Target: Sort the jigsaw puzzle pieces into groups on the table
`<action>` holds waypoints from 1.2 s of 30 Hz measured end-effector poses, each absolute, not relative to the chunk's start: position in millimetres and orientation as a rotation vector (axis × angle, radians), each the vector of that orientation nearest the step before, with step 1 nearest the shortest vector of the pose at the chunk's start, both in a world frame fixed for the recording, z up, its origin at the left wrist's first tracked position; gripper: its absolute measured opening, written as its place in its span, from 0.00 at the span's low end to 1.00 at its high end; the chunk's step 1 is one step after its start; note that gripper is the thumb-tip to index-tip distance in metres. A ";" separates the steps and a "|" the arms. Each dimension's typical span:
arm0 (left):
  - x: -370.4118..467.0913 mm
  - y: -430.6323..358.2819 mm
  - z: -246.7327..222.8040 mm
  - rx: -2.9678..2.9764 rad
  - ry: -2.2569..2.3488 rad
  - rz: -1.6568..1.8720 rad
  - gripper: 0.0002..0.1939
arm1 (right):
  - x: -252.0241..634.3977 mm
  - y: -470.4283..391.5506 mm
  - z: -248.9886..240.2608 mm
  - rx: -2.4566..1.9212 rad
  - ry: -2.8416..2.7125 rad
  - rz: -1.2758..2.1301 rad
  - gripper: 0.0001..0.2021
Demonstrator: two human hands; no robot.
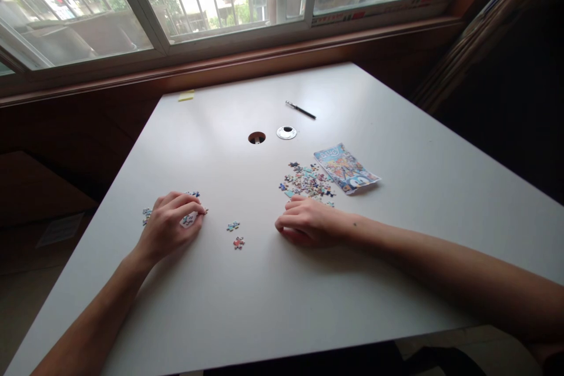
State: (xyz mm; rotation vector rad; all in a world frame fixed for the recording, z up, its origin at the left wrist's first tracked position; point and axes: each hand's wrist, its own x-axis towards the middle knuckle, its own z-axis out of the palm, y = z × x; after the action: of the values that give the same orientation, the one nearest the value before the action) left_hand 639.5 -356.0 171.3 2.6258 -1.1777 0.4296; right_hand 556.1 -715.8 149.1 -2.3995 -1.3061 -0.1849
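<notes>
My left hand [174,223] rests over joined puzzle pieces [147,215] at the left of the table, its thumb and forefinger pinched at a small piece [205,211]. Part of the joined pieces is hidden under the hand. My right hand [308,222] lies on the table with curled fingers, just below a loose pile of puzzle pieces [311,181]; whatever its fingertips hold, if anything, is hidden. Between my hands lie a small bluish cluster [233,226] and a reddish piece [238,242]. A colourful picture sheet [346,168] lies right of the pile.
The white table [247,317] has a dark round hole [257,138] with a silver round cover [286,133] beside it. Farther back are a black pen [301,110] and a yellow sticker [186,96]. A barred window stands behind the table.
</notes>
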 end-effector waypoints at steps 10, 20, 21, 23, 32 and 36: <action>621.9 -376.0 167.4 2.410 -1.395 0.367 0.07 | 556.2 -714.8 148.4 -2.393 -1.301 -0.198 0.07; 622.4 -380.3 161.4 2.363 -1.390 0.236 0.07 | 555.8 -714.2 148.9 -2.397 -1.295 -0.176 0.07; 622.4 -380.1 161.9 2.365 -1.384 0.234 0.07 | 555.6 -714.3 148.8 -2.399 -1.293 -0.176 0.06; 621.6 -380.5 163.2 2.364 -1.396 0.226 0.10 | 555.5 -714.7 148.4 -2.402 -1.291 -0.177 0.06; 623.6 -380.2 162.9 2.347 -1.412 0.156 0.07 | 556.3 -714.1 146.5 -2.402 -1.289 -0.179 0.06; 623.7 -378.8 159.8 2.261 -1.340 0.214 0.04 | 556.2 -714.4 146.9 -2.399 -1.290 -0.179 0.06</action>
State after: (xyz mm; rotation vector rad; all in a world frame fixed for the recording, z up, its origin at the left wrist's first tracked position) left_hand 623.7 -378.8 159.8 2.2609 -1.3395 0.2142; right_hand 556.2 -714.4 146.9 -2.3988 -1.2902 -0.1789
